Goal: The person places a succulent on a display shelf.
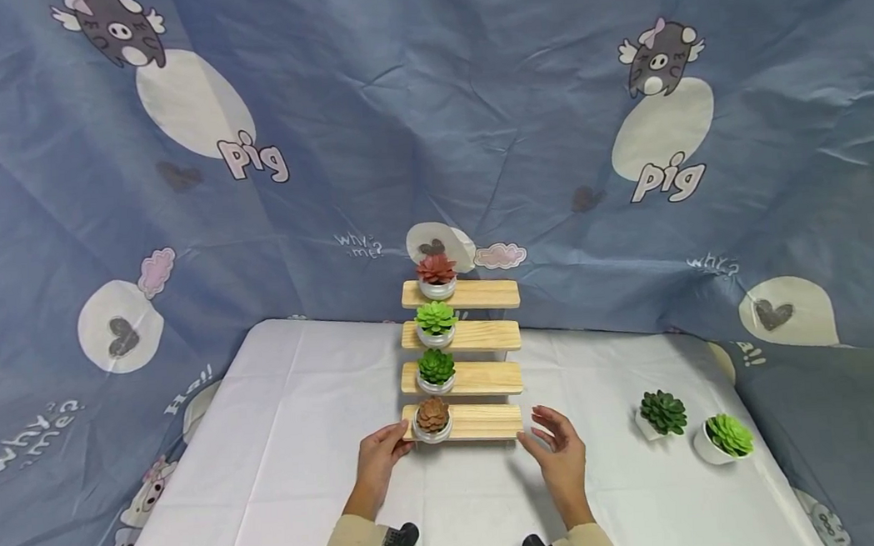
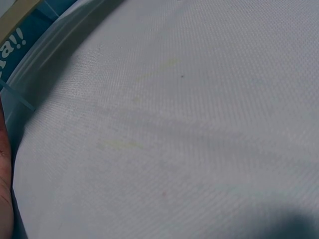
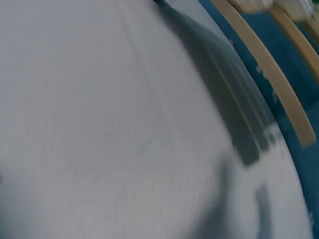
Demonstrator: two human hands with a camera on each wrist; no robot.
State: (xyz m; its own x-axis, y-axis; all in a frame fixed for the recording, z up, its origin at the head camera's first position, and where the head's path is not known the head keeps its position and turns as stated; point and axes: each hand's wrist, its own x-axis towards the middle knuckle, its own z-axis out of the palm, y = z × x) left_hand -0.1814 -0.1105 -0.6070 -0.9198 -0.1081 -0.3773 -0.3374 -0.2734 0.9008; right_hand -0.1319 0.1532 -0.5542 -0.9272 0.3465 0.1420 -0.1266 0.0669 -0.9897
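A tiered stand of light wooden shelves (image 1: 484, 421) holds small potted succulents along its left side. My left hand (image 1: 377, 460) pinches the left end of the lowest shelf, close to a brown succulent (image 1: 433, 415) in a white pot. Beside the right end of that shelf, my right hand (image 1: 561, 457) has its fingers loosely bent and apart, with nothing between them. Dark green (image 1: 436, 366), bright green (image 1: 436, 316) and red succulents (image 1: 436, 269) stand on the shelves above. In the right wrist view the end of a shelf (image 3: 279, 84) shows without fingers on it.
Two more potted succulents, one dark green (image 1: 663, 414) and one bright green (image 1: 727, 437), stand at the right of the white-covered table (image 1: 291, 466). A blue printed cloth (image 1: 429, 140) hangs behind the stand and along both sides.
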